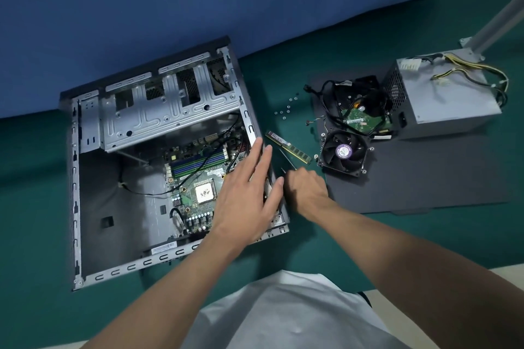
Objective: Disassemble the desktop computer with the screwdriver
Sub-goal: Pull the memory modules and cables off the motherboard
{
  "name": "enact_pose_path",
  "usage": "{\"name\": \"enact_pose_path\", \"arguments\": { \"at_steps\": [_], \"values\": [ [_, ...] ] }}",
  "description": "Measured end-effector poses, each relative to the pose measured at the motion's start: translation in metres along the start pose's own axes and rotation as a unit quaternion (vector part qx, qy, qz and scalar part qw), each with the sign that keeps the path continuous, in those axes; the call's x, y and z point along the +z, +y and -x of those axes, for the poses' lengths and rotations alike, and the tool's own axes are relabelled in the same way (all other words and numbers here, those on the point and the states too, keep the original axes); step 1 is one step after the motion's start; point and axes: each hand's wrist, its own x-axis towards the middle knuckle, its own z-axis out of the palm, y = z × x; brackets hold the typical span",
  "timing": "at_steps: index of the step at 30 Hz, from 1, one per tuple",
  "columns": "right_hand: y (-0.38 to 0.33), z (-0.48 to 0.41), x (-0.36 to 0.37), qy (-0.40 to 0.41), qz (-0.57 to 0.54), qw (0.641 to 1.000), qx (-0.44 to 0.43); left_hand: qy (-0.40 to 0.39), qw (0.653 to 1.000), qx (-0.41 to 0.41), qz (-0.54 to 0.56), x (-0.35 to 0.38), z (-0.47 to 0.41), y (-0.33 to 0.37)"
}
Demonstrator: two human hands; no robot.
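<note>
Teardown well along; the board still sits in the case.

The case [158,127] lies open side up on the counter [34,207], drive bays at the far end, its long axis seemingly running away from us. PSU [448,93], drive [365,117], fan [344,151], RAM stick [287,146] and screws [287,106] already lie out to the right; we judge the board [198,184] and its cables remain. Our left grip [246,193] lies flat, fingers straight, over the case's right wall. Our right grip [306,187] curls round the screwdriver [287,158] just beside that wall, shaft pointing away and left, toward the RAM stick.
</note>
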Motion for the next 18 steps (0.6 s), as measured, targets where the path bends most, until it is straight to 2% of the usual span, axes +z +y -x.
{"name": "enact_pose_path", "arguments": {
  "at_steps": [4,8,10,14,18],
  "values": [
    [0.0,0.008,-0.016,0.047,-0.062,0.996,0.04,0.004,1.0,0.0,0.0,-0.001,0.0,-0.001],
    [-0.002,0.017,-0.047,0.103,-0.21,0.97,0.066,-0.004,1.0,0.008,-0.009,-0.001,0.001,-0.002],
    [-0.008,0.02,-0.064,0.132,-0.274,0.952,0.027,-0.007,1.0,0.019,-0.016,-0.003,0.001,-0.007],
    [-0.041,0.029,-0.092,0.201,-0.298,0.931,-0.058,0.004,0.998,0.048,-0.05,-0.019,0.003,-0.027],
    [-0.086,0.026,-0.095,0.185,-0.335,0.919,-0.091,0.036,0.996,-0.003,-0.084,-0.051,0.015,-0.089]
  ]
}}
